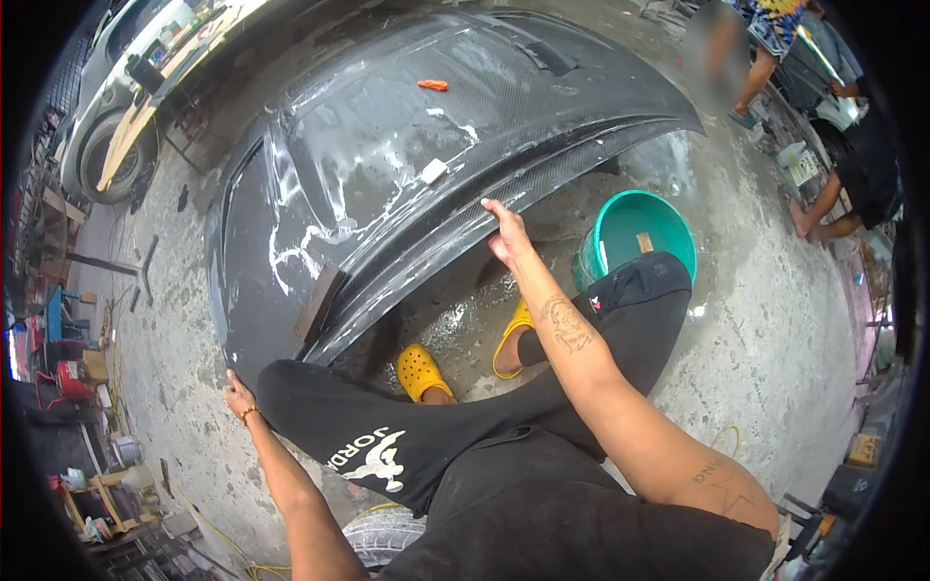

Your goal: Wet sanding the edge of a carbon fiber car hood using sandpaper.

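A dark carbon-weave car hood, wet and streaked with whitish residue, lies in front of me. My right hand grips its near edge, thumb on top and fingers curled underneath. At the near left corner, my left hand holds the edge, with its fingers partly hidden. On the hood rest a small white block, a crumpled orange piece and a long dark block near the left end.
A teal bucket with liquid and a small tan block stands beside my right knee. My yellow clogs are on the wet concrete below the hood's edge. A metal stand is at left, a parked vehicle far left. Other people are at right.
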`<action>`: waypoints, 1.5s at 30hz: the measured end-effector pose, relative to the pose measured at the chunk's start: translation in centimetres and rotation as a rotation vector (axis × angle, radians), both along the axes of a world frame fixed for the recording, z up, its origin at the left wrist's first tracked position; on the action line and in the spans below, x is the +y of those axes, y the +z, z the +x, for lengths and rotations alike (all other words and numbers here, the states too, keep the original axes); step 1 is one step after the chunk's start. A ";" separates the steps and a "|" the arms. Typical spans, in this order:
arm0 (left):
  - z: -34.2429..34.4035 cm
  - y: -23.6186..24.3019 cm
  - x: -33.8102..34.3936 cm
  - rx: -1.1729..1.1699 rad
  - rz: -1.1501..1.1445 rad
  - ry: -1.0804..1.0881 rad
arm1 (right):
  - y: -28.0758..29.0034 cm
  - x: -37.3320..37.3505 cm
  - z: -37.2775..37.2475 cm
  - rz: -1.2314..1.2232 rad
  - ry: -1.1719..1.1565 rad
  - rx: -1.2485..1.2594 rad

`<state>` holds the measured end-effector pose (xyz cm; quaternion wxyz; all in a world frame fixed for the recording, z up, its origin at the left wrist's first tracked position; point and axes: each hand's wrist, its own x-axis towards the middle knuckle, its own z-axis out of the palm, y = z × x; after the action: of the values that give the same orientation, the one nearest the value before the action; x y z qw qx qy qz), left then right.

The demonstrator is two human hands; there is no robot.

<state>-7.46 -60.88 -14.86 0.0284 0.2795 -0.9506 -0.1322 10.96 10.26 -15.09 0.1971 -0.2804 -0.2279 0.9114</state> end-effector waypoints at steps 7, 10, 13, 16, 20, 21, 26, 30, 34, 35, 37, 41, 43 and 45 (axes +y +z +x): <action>-1.3 5.5 2.3 0.442 -0.162 -0.375 | 2.3 1.6 1.6 0.064 0.190 -0.105; -0.2 13.5 17.2 0.239 0.462 -0.709 | 4.1 6.5 5.9 0.316 0.784 -0.541; 4.3 21.7 28.2 0.119 0.324 -1.042 | 10.7 9.4 6.2 0.996 1.259 -0.767; 5.2 20.9 32.7 0.001 0.118 -1.292 | 16.6 13.4 8.3 1.399 1.017 -0.683; 5.9 16.9 35.8 -0.290 -0.157 -1.198 | 19.5 19.8 15.5 1.285 0.547 -0.623; 5.4 16.0 34.7 -0.279 -0.147 -1.231 | 18.8 21.2 17.3 1.278 0.523 -0.677; 5.6 14.9 36.3 -0.229 -0.193 -1.280 | 9.0 24.6 27.9 0.835 0.708 -0.962; 5.3 14.6 34.8 -0.170 -0.211 -1.276 | 4.8 14.3 31.6 0.834 0.074 -0.327; 4.5 15.9 33.9 -0.155 -0.125 -1.344 | 5.7 12.8 29.9 0.737 0.094 -0.366; 4.5 15.5 34.5 -0.102 -0.068 -1.379 | 6.5 12.9 30.0 0.719 0.099 -0.395; 5.9 16.1 36.9 -0.058 -0.010 -1.412 | 7.7 12.8 30.2 0.672 0.117 -0.448; 10.6 16.9 43.6 0.025 0.276 -1.490 | 9.7 12.6 28.6 0.565 0.192 -0.512; 11.9 14.5 48.8 0.143 0.258 -1.695 | 7.1 18.4 28.6 0.557 0.172 -0.562; 13.2 11.3 54.9 0.297 0.315 -1.798 | 6.2 27.1 29.1 0.145 0.417 -0.216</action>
<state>5.74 -6.01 -3.59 -0.0015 -0.5828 -0.7676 -0.2668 40.09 37.40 -8.92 -0.0011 -0.3084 -0.3652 0.8784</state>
